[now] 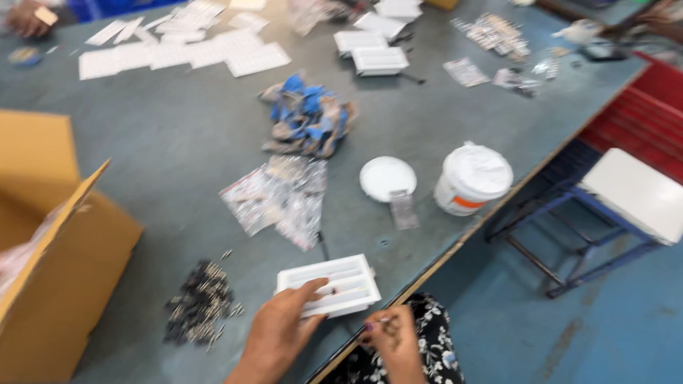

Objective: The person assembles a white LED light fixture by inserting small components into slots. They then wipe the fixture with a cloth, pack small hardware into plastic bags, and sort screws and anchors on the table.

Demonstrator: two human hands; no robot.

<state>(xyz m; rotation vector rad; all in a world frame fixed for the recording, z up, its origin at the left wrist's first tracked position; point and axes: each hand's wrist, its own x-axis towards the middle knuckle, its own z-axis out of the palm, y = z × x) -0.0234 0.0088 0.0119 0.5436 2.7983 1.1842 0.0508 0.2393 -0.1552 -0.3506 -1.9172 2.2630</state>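
Note:
A white slotted plastic tray (pixel 334 281) lies at the near edge of the grey table (pixel 185 142). My left hand (pixel 279 328) rests on the tray's near left part, fingers spread over it. My right hand (pixel 393 340) hangs just off the table edge below the tray, fingers curled around something small and dark that I cannot make out. A heap of small dark metal parts (pixel 200 304) lies left of my left hand.
An open cardboard box (pixel 53 277) stands at the left. Clear plastic bags (pixel 281 195), a blue crumpled pile (pixel 307 117), a white lid (pixel 387 178) and a white bucket (pixel 471 178) lie beyond the tray. More white trays and sheets sit farther back. A blue-framed stool (pixel 626 195) stands right.

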